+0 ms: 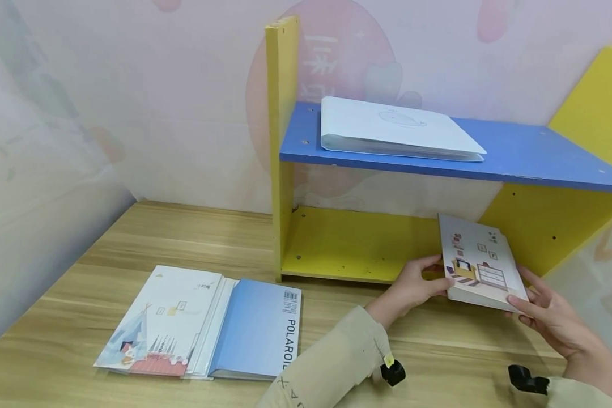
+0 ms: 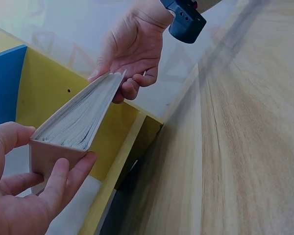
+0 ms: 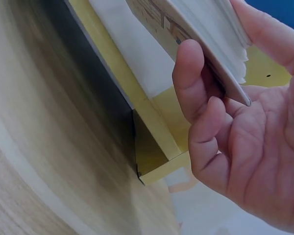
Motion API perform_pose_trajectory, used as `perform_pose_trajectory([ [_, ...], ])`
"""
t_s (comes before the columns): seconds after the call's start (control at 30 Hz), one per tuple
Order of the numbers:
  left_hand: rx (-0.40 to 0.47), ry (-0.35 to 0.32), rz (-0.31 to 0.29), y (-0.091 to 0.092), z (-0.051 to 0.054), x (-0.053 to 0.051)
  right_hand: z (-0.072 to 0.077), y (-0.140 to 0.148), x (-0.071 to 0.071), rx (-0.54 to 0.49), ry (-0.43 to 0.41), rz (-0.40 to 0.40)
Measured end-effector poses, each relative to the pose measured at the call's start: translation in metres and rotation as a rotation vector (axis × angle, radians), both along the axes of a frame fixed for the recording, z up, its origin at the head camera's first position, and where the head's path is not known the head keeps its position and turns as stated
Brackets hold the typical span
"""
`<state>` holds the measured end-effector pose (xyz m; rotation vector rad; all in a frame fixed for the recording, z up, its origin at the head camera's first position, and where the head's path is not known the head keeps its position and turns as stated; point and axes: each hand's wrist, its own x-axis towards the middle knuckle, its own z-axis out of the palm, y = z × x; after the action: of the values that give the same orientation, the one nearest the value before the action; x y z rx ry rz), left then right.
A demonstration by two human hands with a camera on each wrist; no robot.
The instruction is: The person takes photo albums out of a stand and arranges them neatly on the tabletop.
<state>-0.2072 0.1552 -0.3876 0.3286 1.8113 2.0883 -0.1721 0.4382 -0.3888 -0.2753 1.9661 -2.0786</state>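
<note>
Both hands hold one thick book with a light illustrated cover (image 1: 481, 260) at the right front of the shelf's lower compartment, tilted, its far end inside. My left hand (image 1: 413, 286) pinches its left near corner, thumb on the cover. On the right near corner my right hand (image 1: 556, 317) grips with the thumb above and fingers beneath. The left wrist view shows the book's page block (image 2: 78, 117) between the left hand (image 2: 34, 186) and the right hand (image 2: 137, 54). In the right wrist view, the right hand (image 3: 255, 132) has fingers curled under the cover's edge (image 3: 206, 49).
A yellow and blue shelf (image 1: 520, 153) stands on the wooden table (image 1: 183, 238). On its blue board lies a white album with a whale drawing (image 1: 387, 127). At the table's left are a white illustrated book (image 1: 158, 323) and a blue book marked POLAROID (image 1: 257, 328), side by side.
</note>
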Motion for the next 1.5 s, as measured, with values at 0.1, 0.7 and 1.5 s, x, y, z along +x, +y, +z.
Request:
perform_pose_trajectory([
  [0.1, -0.005, 0.014, -0.002, -0.002, 0.002, 0.001, 0.004, -0.002, 0.001, 0.003, 0.001, 0.0],
  [0.7, -0.074, 0.022, 0.052, -0.019, 0.014, 0.009, 0.019, -0.018, 0.004, 0.003, 0.063, 0.019],
  [1.5, -0.063, 0.11, 0.031, -0.044, 0.053, 0.025, 0.049, -0.037, 0.01, -0.092, 0.167, 0.013],
])
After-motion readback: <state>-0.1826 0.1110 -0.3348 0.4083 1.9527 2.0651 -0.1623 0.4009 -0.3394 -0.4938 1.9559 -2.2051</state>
